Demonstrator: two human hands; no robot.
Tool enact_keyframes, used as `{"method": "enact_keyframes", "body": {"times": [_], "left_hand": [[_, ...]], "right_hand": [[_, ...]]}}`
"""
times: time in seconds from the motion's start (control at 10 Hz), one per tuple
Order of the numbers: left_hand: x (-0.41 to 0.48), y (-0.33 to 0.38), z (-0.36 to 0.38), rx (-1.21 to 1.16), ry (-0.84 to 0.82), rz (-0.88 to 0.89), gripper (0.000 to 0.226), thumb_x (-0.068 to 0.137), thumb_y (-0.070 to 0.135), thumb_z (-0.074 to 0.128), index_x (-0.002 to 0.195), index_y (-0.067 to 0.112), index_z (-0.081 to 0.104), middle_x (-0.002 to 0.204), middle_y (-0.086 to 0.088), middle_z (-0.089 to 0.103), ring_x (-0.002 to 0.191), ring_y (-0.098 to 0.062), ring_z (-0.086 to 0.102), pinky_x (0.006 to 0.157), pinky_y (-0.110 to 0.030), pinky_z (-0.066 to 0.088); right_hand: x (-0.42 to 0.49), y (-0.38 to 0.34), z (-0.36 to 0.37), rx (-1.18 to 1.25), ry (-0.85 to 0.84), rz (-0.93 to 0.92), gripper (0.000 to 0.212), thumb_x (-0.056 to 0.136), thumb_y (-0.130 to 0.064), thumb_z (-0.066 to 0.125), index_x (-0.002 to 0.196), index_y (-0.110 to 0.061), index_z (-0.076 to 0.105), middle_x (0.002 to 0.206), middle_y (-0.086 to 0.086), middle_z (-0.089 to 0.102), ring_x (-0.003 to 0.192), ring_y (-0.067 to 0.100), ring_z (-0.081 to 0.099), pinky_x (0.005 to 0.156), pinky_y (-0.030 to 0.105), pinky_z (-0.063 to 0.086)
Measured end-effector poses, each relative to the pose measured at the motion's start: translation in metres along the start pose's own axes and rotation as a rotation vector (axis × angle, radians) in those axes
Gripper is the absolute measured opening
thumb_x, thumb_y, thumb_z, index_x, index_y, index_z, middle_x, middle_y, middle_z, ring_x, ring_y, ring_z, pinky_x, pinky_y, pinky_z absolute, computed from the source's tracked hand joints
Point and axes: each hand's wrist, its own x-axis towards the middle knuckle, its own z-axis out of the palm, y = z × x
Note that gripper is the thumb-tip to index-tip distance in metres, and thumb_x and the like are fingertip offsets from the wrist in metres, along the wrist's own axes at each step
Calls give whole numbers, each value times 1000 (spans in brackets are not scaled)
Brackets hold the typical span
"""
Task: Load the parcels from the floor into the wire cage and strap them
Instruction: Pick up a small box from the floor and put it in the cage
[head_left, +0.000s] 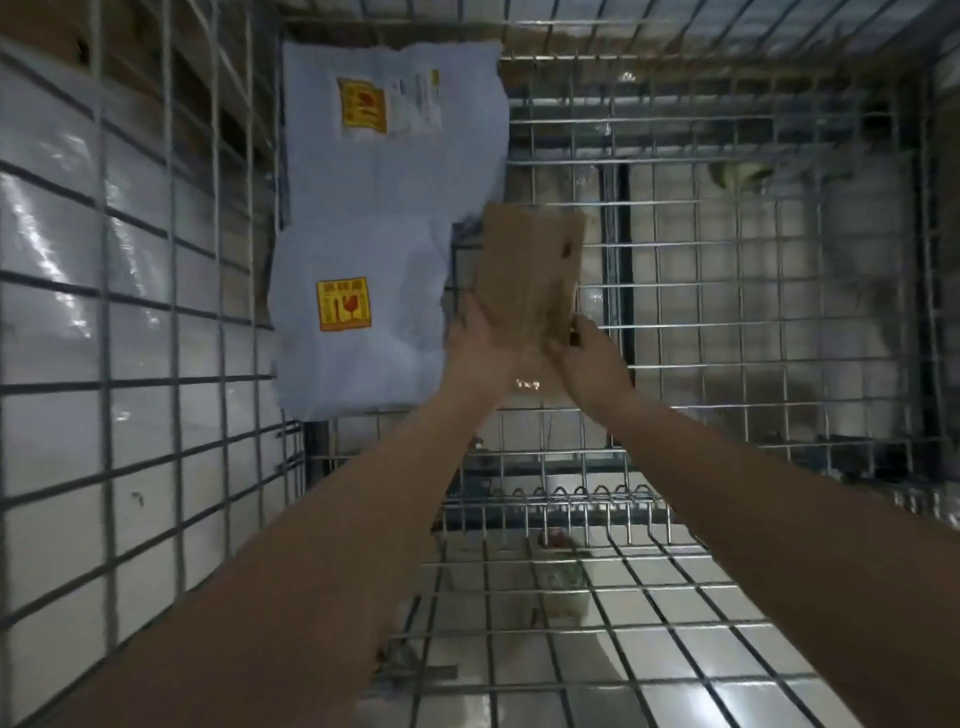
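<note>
Presently, a brown cardboard parcel (530, 275) is gripped at its near end between the left hand (475, 348) and right hand (589, 358), inside the wire cage (727, 291), just beside two grey bagged parcels (379, 223).

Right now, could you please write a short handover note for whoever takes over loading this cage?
Left hand and right hand: both grip the lower end of a brown cardboard parcel, held inside the wire cage.
Already in: two grey mailer bags with yellow stickers, one above the other, against the cage's left side.
Left: set the cardboard parcel down beside the bags, load any parcels remaining on the floor, then strap. No strap is visible.
</note>
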Motion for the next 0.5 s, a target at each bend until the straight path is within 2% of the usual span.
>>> {"method": "enact_keyframes", "body": {"times": [0.1,0.2,0.3,0.4,0.5], "left_hand": [[2,-13,0,155,46,-40,71,91,18,48,151,6,14,150,-20,30,135,-36,35,111,-45,34],[-12,-28,-6,224,78,-82,62,89,11,47,145,-3,23,146,-22,34,132,-37,37,110,-45,35],[-22,-30,-11,222,31,-119,58,92,9,46,143,-4,23,147,-24,32,131,-38,37,109,-41,34],[-22,-24,-13,152,-63,-237,59,93,5,47,146,1,20,148,-24,31,133,-37,37,106,-40,34],[-17,-19,-16,0,-74,-340,59,93,10,50,145,-1,24,147,-25,35,134,-37,39,109,-43,35]], "right_hand": [[3,-1,11,-4,43,-20,24,98,-24,45,119,-15,54,106,3,63,92,23,59,79,35,49],[-9,3,20,-27,-37,-40,26,97,-24,45,119,-16,57,112,3,64,101,24,60,87,37,49],[-19,2,19,-159,-94,-35,27,98,-27,44,118,-16,57,114,4,64,102,24,59,86,35,47],[-21,-3,12,-314,-85,-73,26,99,-25,42,117,-13,56,115,9,64,101,28,60,79,33,46],[-16,-5,10,-405,-126,-103,27,97,-24,45,123,-17,52,118,7,63,102,26,61,79,33,47]]}}
